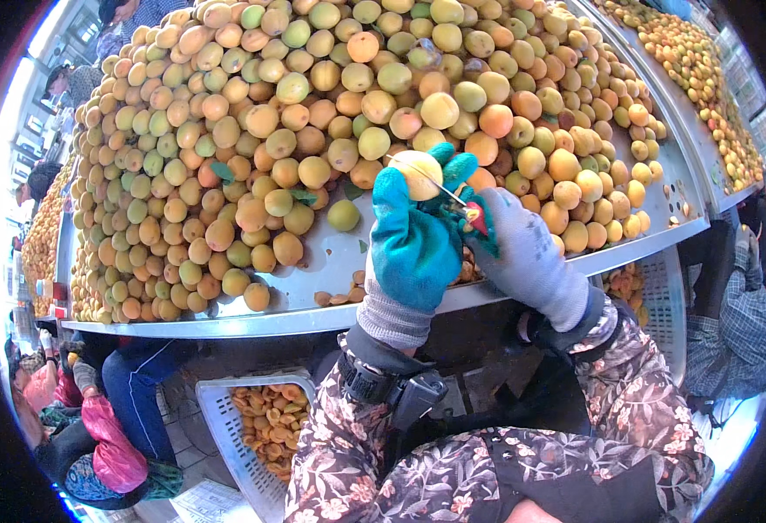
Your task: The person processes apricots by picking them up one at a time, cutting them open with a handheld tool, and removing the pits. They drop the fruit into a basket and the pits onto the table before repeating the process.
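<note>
My left hand [413, 240], in a teal-coated work glove, grips a yellow apricot [419, 177] between thumb and fingers. My right hand [522, 244], in a grey glove with teal on the finger side, is closed on a small knife [475, 217] with a red and yellow handle. The thin blade lies across the apricot's face; how deep it sits, I cannot tell. Both hands are over the near edge of a metal table [313, 295], in front of a large heap of whole apricots [252, 131].
Some cut pieces [341, 296] lie along the table's near edge. Below the table stand a white crate [252, 453] of apricot halves and another crate [662, 301] at the right. A person in pink sleeves [108, 440] sits at left, another in checked clothing [745, 322] at right.
</note>
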Action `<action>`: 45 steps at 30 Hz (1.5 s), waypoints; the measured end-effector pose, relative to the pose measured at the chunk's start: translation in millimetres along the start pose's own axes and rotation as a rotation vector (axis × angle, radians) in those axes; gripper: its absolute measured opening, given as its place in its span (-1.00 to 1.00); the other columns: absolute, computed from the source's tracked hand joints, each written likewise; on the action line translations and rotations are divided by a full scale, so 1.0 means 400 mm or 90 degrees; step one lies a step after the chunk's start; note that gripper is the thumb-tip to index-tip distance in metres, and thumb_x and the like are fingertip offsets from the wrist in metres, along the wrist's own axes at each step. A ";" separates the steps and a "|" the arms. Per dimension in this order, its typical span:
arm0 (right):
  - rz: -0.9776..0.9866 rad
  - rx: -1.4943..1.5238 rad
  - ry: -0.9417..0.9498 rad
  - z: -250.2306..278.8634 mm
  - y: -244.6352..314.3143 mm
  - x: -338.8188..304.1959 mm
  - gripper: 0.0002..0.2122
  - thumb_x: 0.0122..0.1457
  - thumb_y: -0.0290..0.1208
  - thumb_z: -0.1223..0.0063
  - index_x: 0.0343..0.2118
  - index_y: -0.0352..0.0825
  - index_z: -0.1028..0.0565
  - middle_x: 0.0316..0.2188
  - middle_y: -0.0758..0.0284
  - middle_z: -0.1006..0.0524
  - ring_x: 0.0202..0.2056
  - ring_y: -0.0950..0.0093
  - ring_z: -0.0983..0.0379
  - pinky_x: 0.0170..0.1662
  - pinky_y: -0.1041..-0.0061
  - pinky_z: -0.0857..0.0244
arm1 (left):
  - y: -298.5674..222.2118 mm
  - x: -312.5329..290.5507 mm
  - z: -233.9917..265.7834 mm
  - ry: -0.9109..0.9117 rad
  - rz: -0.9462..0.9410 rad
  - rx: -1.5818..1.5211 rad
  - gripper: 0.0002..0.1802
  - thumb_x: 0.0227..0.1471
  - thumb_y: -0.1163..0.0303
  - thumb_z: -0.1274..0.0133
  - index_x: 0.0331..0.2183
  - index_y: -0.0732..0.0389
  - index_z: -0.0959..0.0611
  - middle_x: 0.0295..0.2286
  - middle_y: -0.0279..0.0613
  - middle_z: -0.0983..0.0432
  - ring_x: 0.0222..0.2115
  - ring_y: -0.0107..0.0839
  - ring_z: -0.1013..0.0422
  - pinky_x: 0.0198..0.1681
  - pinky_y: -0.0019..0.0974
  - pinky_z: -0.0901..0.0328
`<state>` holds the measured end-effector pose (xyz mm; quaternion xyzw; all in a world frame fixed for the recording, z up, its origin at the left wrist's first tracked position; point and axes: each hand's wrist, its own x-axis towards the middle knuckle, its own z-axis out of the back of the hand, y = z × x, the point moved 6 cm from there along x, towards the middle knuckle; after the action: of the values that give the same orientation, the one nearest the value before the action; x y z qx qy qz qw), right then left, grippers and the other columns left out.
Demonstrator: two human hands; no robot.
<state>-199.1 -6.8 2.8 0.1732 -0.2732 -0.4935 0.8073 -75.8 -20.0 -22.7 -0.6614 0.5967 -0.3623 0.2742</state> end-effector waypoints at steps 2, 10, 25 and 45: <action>0.034 0.073 -0.036 0.038 0.007 -0.007 -0.64 -0.04 -0.54 -0.11 -0.13 -0.42 -0.34 -0.28 0.07 -0.44 -0.27 0.10 -0.46 -0.23 0.31 -0.35 | 0.018 0.012 0.033 -0.086 0.121 -0.370 -0.30 0.17 -0.13 0.17 0.08 0.27 -0.34 0.00 -0.03 -0.40 0.01 -0.20 -0.34 0.10 -0.09 -0.19; 0.228 0.201 -0.079 0.116 0.044 0.053 -0.48 -0.13 -0.39 -0.23 -0.02 -0.36 -0.46 -0.04 0.13 -0.46 -0.01 0.23 -0.41 0.05 0.37 -0.26 | -0.030 -0.084 -0.051 0.134 -0.354 0.862 -0.61 0.09 0.52 0.00 -0.06 0.50 -0.36 -0.23 0.07 -0.46 -0.22 -0.22 -0.45 -0.12 -0.15 -0.36; 0.332 -0.021 -0.056 0.088 0.061 0.021 -0.36 -0.24 -0.25 -0.23 0.05 -0.18 -0.43 -0.50 0.27 -0.35 -0.51 0.27 -0.39 -0.48 0.36 -0.26 | -0.043 -0.045 -0.030 0.072 -0.223 0.332 -0.42 -0.18 0.27 -0.24 -0.15 0.29 -0.37 -0.42 -0.07 -0.47 -0.43 -0.19 -0.47 -0.37 -0.26 -0.35; -0.249 0.837 -0.187 -0.047 0.044 0.009 -0.70 0.15 -0.35 -0.10 -0.10 -0.40 -0.46 -0.44 0.38 -0.52 -0.56 0.64 -0.40 -0.51 0.64 -0.30 | -0.122 -0.020 -0.009 -0.131 -0.372 0.565 -0.68 0.20 0.21 0.10 -0.42 0.28 -0.47 -0.64 -0.18 -0.37 -0.63 -0.43 -0.32 -0.57 -0.27 -0.20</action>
<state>-174.1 -1.9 -1.4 0.6029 -0.5853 -0.3803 0.3864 -50.0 -5.2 16.9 -0.6526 0.1471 -0.5739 0.4723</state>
